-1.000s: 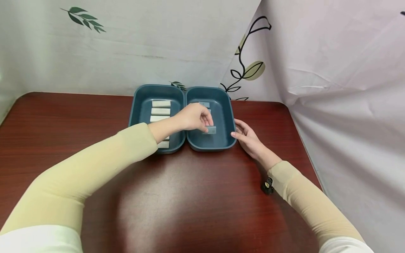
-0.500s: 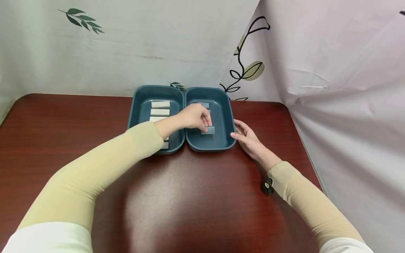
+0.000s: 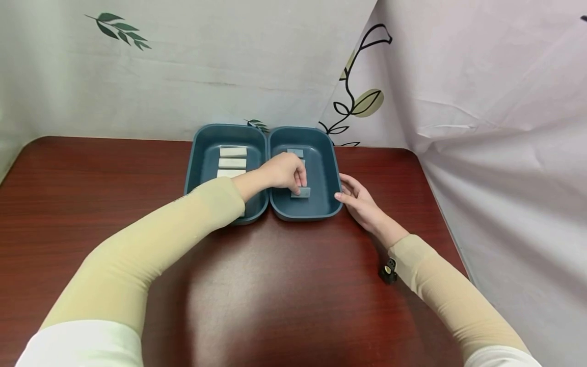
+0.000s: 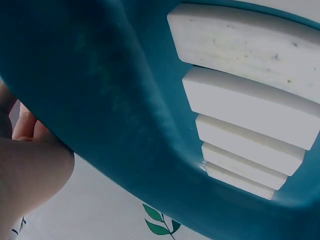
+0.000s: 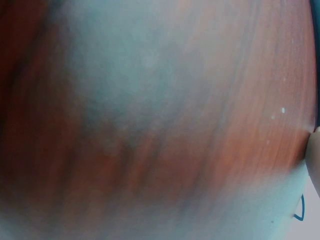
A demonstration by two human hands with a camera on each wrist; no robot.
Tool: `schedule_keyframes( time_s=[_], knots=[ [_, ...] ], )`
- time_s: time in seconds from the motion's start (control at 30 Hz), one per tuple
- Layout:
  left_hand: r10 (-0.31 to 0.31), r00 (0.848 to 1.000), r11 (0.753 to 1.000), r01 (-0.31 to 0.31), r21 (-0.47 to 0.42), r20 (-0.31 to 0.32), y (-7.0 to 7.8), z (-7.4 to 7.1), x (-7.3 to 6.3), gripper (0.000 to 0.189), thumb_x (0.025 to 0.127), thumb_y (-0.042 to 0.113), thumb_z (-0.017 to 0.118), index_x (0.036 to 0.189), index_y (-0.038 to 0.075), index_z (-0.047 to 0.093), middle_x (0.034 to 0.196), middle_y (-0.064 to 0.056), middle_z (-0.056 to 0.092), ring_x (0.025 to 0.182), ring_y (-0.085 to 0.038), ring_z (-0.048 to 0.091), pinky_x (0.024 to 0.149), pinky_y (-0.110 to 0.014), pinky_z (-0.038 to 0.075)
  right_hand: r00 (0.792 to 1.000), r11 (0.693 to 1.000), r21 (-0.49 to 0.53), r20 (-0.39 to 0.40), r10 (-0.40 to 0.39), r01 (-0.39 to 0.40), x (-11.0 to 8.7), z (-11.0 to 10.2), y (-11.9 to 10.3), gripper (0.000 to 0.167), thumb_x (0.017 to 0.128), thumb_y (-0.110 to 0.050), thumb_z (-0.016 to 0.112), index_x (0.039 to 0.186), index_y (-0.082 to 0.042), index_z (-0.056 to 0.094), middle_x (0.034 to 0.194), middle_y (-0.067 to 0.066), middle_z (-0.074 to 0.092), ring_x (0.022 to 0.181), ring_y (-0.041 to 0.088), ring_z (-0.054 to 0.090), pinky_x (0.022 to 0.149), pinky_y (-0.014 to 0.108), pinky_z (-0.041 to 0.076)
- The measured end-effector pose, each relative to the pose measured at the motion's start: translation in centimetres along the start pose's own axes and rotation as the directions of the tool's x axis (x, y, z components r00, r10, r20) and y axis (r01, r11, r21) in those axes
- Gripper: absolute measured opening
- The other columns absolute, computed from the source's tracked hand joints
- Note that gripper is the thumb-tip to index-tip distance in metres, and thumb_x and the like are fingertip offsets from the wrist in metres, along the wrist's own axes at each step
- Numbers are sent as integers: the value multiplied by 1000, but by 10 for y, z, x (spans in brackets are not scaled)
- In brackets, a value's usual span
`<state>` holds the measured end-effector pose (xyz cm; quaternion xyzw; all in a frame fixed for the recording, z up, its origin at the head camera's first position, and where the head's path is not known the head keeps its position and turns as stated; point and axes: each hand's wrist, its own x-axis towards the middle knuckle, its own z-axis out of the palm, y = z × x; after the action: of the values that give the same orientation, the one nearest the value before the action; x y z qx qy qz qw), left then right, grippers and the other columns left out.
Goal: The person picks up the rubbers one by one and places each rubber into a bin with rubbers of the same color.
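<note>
Two dark blue trays stand side by side at the back of the table. My left hand [image 3: 285, 171] reaches over the left tray [image 3: 194, 158] into the right tray [image 3: 324, 176]. Its thumb and fingers pinch a small grey-blue rectangular block [image 3: 303, 192] near that tray's floor. Behind the hand, another grey-blue block [image 3: 295, 152] lies in the same tray, and one more is partly covered by the fingers. At the right tray's outer side, my right hand [image 3: 359, 201] holds the wall, its thumb on the rim. The right wrist view shows mostly bare tabletop.
White rectangular blocks [image 4: 250, 105] lie in a column in the left tray, partly hidden by my left forearm in the head view. A pale patterned cloth [image 3: 206, 66] hangs directly behind the trays. Dark red wooden tabletop [image 3: 275, 285] extends in front.
My left hand, with the pinched grey-blue block, has shifted slightly toward me and a little left inside the right tray. My left forearm has swung rightward. The right hand stays at the tray's side.
</note>
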<state>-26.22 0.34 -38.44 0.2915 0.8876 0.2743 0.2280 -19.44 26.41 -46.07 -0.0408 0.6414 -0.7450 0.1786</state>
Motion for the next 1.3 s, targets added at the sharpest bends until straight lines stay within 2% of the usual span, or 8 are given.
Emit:
schedule_keyframes(
  time_s=[0.27,0.7,1.3],
  knots=[
    [7,1000,998,-9,57,21,-1,4,4,10,86,4,87,93,9,82,92,-8,79,91,-22,72,87,-35,61,1000,1000,-2,-2,3,-3,-1,0,0,65,102,9,50,163,3,28,142,-6,56,130,3,57,107,15,49],
    [-19,999,993,14,119,42,3,7,5,12,89,2,84,98,10,82,98,-7,80,92,-22,72,88,-36,62,1000,1000,-8,-7,9,-9,-1,-1,-1,64,103,8,50,163,2,28,145,-3,53,130,4,56,107,15,49],
    [-18,998,991,10,132,63,2,8,7,12,91,-1,80,98,8,80,99,-8,79,93,-22,72,89,-37,62,1000,1000,-4,-6,9,-9,1,1,-1,65,103,8,50,163,3,28,142,-5,55,130,4,56,106,15,49]
  ],
)
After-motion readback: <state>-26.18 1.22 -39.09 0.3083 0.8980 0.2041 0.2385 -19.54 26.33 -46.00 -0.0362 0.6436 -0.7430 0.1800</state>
